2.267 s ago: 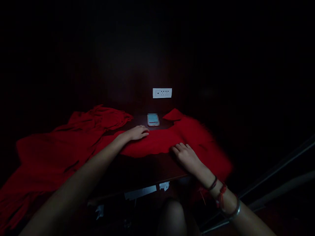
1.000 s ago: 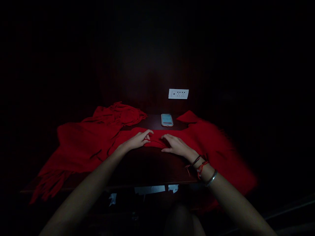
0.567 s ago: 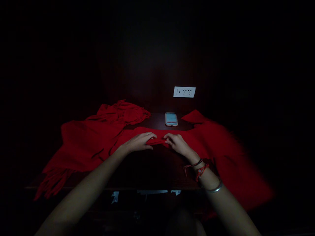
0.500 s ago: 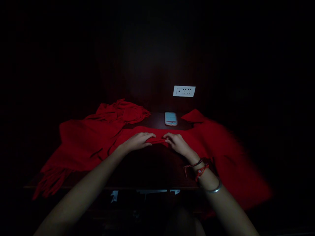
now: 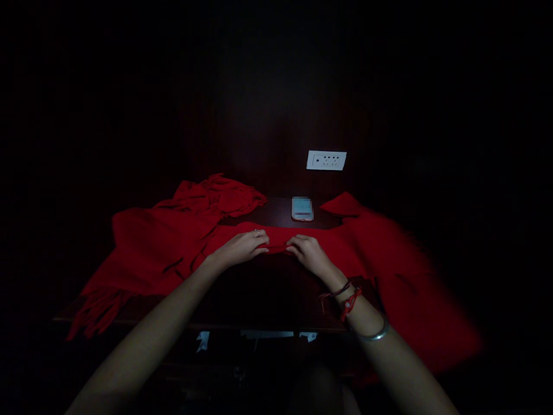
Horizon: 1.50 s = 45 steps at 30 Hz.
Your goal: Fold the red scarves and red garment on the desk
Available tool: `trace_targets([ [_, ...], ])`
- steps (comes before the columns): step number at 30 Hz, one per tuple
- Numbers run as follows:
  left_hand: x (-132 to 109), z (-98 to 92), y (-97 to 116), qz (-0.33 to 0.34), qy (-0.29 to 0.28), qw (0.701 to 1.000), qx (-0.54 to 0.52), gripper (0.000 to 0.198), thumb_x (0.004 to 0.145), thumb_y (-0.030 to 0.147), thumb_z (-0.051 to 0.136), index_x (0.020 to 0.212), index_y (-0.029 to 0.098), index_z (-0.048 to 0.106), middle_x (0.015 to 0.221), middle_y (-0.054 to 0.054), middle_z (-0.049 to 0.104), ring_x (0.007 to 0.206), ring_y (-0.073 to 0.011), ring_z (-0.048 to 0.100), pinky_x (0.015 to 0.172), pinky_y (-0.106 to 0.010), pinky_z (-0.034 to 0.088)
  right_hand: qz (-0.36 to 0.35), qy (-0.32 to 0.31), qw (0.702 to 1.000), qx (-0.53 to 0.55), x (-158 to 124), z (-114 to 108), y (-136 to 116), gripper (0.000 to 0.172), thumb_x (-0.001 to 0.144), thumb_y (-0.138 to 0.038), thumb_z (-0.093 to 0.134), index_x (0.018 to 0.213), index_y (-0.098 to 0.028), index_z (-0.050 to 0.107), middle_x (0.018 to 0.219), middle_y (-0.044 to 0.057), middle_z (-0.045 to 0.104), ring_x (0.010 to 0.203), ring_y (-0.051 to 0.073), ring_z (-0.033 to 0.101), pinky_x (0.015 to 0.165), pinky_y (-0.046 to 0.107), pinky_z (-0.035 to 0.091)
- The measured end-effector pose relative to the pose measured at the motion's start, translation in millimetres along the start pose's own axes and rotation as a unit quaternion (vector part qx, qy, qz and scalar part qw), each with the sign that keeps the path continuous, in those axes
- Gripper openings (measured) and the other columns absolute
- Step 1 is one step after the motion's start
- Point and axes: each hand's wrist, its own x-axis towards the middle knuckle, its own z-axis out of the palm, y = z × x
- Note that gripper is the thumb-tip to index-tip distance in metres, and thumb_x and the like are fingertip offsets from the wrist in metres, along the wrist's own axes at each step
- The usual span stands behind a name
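While it lies across the table (image 5: 268,294), red cloth (image 5: 280,235): uneven tension could skew or crease its middle strip.
Left hand (image 5: 246,246), right hand (image 5: 307,252): fingertips pinching its near edge; a loose pinch could let it slip.
Phone (image 5: 302,208): just beyond; swept cloth could nudge it.

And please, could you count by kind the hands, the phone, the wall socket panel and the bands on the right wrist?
Hands: 2 (left hand and right hand, both pinching the red cloth)
Phone: 1
Wall socket panel: 1
Right-wrist bands: 3 (dark cord, red cord, metal bangle)
Total: 7
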Motion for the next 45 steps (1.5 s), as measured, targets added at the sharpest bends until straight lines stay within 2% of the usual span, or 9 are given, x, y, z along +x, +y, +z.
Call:
trace_targets([
  [9, -8, -13.8, -8, -0.060, -0.014, 0.998, 0.004, 0.029, 0.079, 0.031, 0.043, 0.106, 0.020, 0.049, 0.089, -0.006, 0.057, 0.082, -0.0178, 0.052, 0.072, -0.026, 0.038, 0.080, -0.011, 0.994, -0.072, 0, -1, 5, 0.022, 0.083, -0.020, 0.036, 0.076, -0.014, 0.055, 0.075, 0.007, 0.055, 0.070, 0.013, 0.051, 0.064, 0.023, 0.036],
  [12, -9, -10.2, -9, -0.073, -0.030, 0.997, -0.018, 0.031, 0.080, 0.033, 0.040, 0.108, 0.022, 0.049, 0.087, -0.004, 0.058, 0.080, -0.0172, 0.052, 0.071, -0.025, 0.038, 0.028, 0.017, 0.999, -0.037, 0, -1, 1, 0.018, 0.081, -0.023, 0.041, 0.092, -0.015, 0.053, 0.088, 0.008, 0.055, 0.081, 0.014, 0.049, 0.072, 0.024, 0.037],
  [15, -8, -5.4, -9, -0.069, -0.039, 0.995, -0.058, 0.027, 0.082, 0.034, 0.036, 0.103, 0.023, 0.050, 0.088, -0.002, 0.057, 0.080, -0.0152, 0.052, 0.071, -0.023, 0.037, -0.040, 0.033, 0.999, -0.003, 3, 1, -4, 0.035, 0.074, -0.024, 0.052, 0.107, -0.017, 0.046, 0.100, 0.008, 0.051, 0.092, 0.015, 0.045, 0.078, 0.027, 0.035],
  [20, -7, -7.8, -4, -0.044, -0.035, 0.997, -0.054, 0.021, 0.082, 0.031, 0.036, 0.094, 0.022, 0.050, 0.085, -0.001, 0.054, 0.077, -0.0147, 0.051, 0.068, -0.023, 0.038, -0.029, 0.001, 1.000, 0.007, 10, 7, -6, 0.012, 0.077, -0.017, 0.047, 0.084, -0.015, 0.057, 0.079, 0.005, 0.056, 0.075, 0.013, 0.050, 0.069, 0.024, 0.037],
  [24, -11, -17.4, -4, -0.023, -0.009, 1.000, -0.011, 0.026, 0.072, 0.021, 0.048, 0.098, 0.022, 0.048, 0.099, -0.003, 0.049, 0.089, -0.0171, 0.047, 0.077, -0.026, 0.038, 0.005, 0.019, 1.000, 0.014, 10, 5, -2, 0.015, 0.081, -0.018, 0.042, 0.078, -0.014, 0.056, 0.076, 0.006, 0.057, 0.071, 0.012, 0.050, 0.065, 0.021, 0.036],
  [34, -31, -33.8, -47, -0.134, 0.036, 0.986, -0.094, 0.042, 0.071, 0.014, 0.036, 0.112, 0.021, 0.042, 0.102, -0.002, 0.054, 0.090, -0.0155, 0.050, 0.082, -0.030, 0.037, 0.129, 0.021, 0.990, -0.051, 9, 6, 8, 0.018, 0.081, -0.016, 0.038, 0.074, -0.014, 0.054, 0.074, 0.008, 0.057, 0.067, 0.014, 0.050, 0.062, 0.022, 0.034],
  [37, -28, -29.1, -46, -0.123, 0.064, 0.984, -0.110, 0.045, 0.070, 0.011, 0.035, 0.114, 0.019, 0.038, 0.094, -0.003, 0.054, 0.085, -0.0141, 0.050, 0.079, -0.028, 0.039, 0.123, 0.041, 0.991, -0.027, 11, 7, 8, 0.016, 0.081, -0.017, 0.041, 0.073, -0.014, 0.054, 0.074, 0.006, 0.057, 0.067, 0.013, 0.050, 0.063, 0.022, 0.034],
  [40, -23, -24.5, -34, -0.084, 0.104, 0.991, -0.027, 0.043, 0.066, 0.005, 0.036, 0.105, 0.018, 0.044, 0.104, -0.005, 0.046, 0.094, -0.0157, 0.045, 0.084, -0.030, 0.035, 0.121, 0.066, 0.990, 0.001, 12, 7, 6, 0.016, 0.081, -0.018, 0.041, 0.072, -0.014, 0.053, 0.073, 0.006, 0.057, 0.068, 0.013, 0.049, 0.063, 0.021, 0.034],
  [45, -14, -18.4, -8, 0.002, 0.045, 0.999, 0.030, 0.022, 0.073, 0.011, 0.038, 0.090, 0.019, 0.050, 0.101, -0.005, 0.044, 0.087, -0.0147, 0.047, 0.080, -0.026, 0.037, 0.128, 0.094, 0.986, 0.042, 12, 6, 5, 0.013, 0.079, -0.018, 0.042, 0.073, -0.015, 0.053, 0.072, 0.004, 0.057, 0.067, 0.012, 0.050, 0.062, 0.021, 0.034],
])
